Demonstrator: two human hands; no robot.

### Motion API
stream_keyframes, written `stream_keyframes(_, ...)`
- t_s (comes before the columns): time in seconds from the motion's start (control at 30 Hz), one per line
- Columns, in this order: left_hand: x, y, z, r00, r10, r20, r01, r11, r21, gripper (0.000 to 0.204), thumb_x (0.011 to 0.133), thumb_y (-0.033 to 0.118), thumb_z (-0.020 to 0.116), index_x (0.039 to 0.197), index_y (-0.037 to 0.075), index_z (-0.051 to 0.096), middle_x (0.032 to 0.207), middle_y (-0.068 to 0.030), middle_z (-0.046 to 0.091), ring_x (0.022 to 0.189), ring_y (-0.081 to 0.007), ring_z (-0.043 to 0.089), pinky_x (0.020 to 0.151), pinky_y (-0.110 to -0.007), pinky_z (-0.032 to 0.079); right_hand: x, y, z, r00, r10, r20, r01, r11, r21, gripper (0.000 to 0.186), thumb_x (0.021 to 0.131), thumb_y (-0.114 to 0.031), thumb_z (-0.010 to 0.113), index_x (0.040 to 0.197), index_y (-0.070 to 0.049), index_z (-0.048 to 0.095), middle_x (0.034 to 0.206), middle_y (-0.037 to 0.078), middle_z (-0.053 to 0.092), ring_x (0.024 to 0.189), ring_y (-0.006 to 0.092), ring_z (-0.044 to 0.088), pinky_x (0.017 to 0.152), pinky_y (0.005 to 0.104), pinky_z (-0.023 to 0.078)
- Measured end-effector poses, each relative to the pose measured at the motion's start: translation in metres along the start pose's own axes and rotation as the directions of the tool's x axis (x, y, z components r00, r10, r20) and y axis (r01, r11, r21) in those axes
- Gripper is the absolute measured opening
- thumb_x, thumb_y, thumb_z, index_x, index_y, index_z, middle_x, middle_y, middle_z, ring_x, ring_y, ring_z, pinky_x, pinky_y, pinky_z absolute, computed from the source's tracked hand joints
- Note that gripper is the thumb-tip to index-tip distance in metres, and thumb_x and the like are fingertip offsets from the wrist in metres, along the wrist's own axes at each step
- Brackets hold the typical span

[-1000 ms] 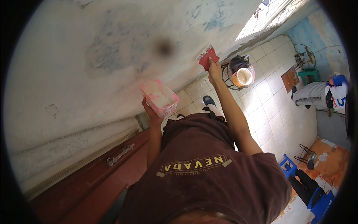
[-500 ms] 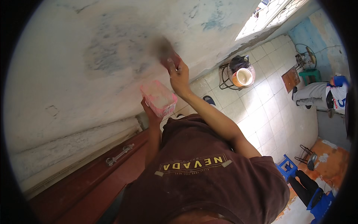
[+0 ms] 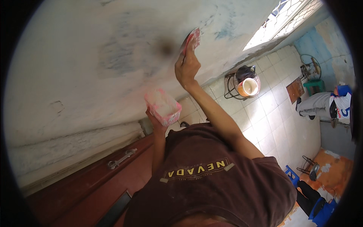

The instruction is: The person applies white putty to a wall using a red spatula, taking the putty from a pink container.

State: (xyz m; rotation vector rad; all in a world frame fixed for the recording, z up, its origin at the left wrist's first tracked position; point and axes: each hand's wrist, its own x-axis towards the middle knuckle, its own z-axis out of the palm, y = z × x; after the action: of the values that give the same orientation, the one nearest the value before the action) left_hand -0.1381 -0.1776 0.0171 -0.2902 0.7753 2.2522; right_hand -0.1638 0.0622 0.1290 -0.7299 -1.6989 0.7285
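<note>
My right hand point(image 3: 187, 70) is closed round a red putty knife point(image 3: 191, 39) smeared with white, its blade against or very near the patchy wall point(image 3: 75, 75). Whether the blade's edge touches the plaster I cannot tell. Lower down, my left hand point(image 3: 156, 122) grips a pink plastic tub point(image 3: 171, 118) from its near left side. White paste coats the tub's inside and rim. Grey-blue patches point(image 3: 119, 56) show on the wall left of the putty knife. A blurred dark spot hangs in the view between them.
Beyond my right forearm, an orange-and-white bucket point(image 3: 248, 87) rests on a metal-framed stool point(image 3: 230, 86) beside a black bag point(image 3: 245, 72). A barred window point(image 3: 281, 22) is at upper right. Two other people are at the right edge. A brown door point(image 3: 94, 178) with a handle lies at lower left.
My right hand has swept the putty knife to the right and up along the wall, turning the wrist. The tub in my left hand has shifted slightly down in view.
</note>
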Motion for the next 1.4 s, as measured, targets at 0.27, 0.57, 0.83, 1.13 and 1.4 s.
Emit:
stream_keyframes(0.27, -0.006, 0.011, 0.001, 0.997, -0.079, -0.009, 0.079, 0.996, 0.034, 0.066, 0.099, 0.057, 0.044, 0.151, 0.016, 0.044, 0.145, -0.0098, 0.053, 0.134, -0.0330, 0.051, 0.112, -0.054, 0.043, -0.072, 0.000, -0.034, 0.920, -0.168, 0.353, 0.121, 0.981, 0.150, 0.058, 0.092, 0.002, 0.058, 0.148, -0.005, 0.051, 0.136, 0.022, 0.063, 0.088, 0.0309, 0.073, 0.078, 0.0344, 0.057)
stream_keyframes(0.57, -0.017, 0.023, -0.007, 0.997, 0.076, 0.033, -0.080, 0.989, 0.125, 0.066, 0.099, 0.055, 0.041, 0.154, 0.018, 0.039, 0.149, -0.0078, 0.050, 0.137, -0.0303, 0.049, 0.113, -0.052, 0.043, 0.079, 0.058, -0.072, 0.993, 0.109, -0.049, -0.088, 0.944, 0.317, 0.035, 0.102, 0.002, 0.050, 0.135, 0.002, 0.062, 0.127, 0.018, 0.070, 0.120, 0.0267, 0.066, 0.106, 0.0350, 0.047)
stream_keyframes(0.83, -0.039, 0.025, -0.017, 0.989, 0.146, -0.033, -0.144, 0.987, 0.066, 0.069, 0.099, 0.056, 0.042, 0.156, 0.019, 0.036, 0.151, -0.0077, 0.047, 0.139, -0.0322, 0.047, 0.113, -0.053, 0.042, -0.069, -0.033, -0.014, 0.983, -0.129, 0.133, 0.105, 0.979, 0.173, 0.055, 0.088, 0.020, 0.049, 0.138, -0.002, 0.060, 0.133, 0.018, 0.066, 0.123, 0.0265, 0.064, 0.103, 0.0349, 0.050)
stream_keyframes(1.13, -0.045, 0.029, -0.022, 0.988, 0.127, -0.085, -0.125, 0.992, 0.032, 0.069, 0.097, 0.058, 0.046, 0.154, 0.018, 0.039, 0.151, -0.0078, 0.047, 0.139, -0.0337, 0.046, 0.113, -0.056, 0.041, -0.022, 0.006, -0.055, 0.986, 0.166, 0.018, -0.162, 0.934, 0.319, 0.028, 0.101, -0.001, 0.049, 0.124, 0.005, 0.064, 0.116, 0.016, 0.072, 0.100, 0.0249, 0.072, 0.085, 0.0334, 0.057)
stream_keyframes(1.4, -0.048, 0.036, -0.061, 0.984, 0.174, -0.036, -0.172, 0.984, 0.055, 0.065, 0.099, 0.054, 0.045, 0.154, 0.019, 0.039, 0.149, -0.0078, 0.049, 0.139, -0.0313, 0.047, 0.113, -0.053, 0.043, 0.005, -0.058, -0.010, 0.881, 0.449, 0.145, -0.472, 0.844, 0.256, 0.019, 0.100, -0.009, 0.053, 0.108, 0.004, 0.064, 0.073, 0.016, 0.067, 0.055, 0.0167, 0.060, 0.052, 0.0356, 0.049)
